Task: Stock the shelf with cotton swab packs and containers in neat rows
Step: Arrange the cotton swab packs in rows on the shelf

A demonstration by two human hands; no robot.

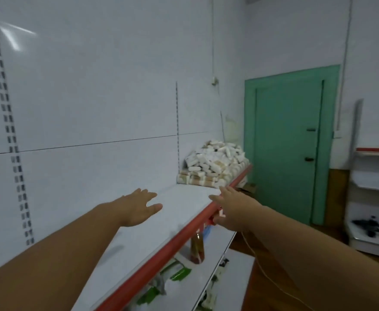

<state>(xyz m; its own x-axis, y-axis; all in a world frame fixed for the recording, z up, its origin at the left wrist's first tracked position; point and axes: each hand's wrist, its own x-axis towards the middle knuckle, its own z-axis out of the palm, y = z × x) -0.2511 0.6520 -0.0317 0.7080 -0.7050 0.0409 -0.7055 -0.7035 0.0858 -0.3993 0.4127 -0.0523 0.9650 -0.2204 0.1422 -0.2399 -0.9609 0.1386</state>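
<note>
shelf point(179, 198): mostly bare | swab packs point(213, 164): messy heap at far end, frame middle, no rows yet | left hand point(139, 207): fingers spread, empty | right hand point(231, 207): fingers straight, empty, reaching toward heap | almost all stocking left

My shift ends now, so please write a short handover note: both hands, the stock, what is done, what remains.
Left hand: open, over the shelf, holding nothing.
Right hand: open, at the shelf's red front edge, holding nothing.
Cotton swab packs: a loose heap at the shelf's far end.
Done: no neat rows seen yet.
Left: spread the heap along the shelf in rows.
</note>
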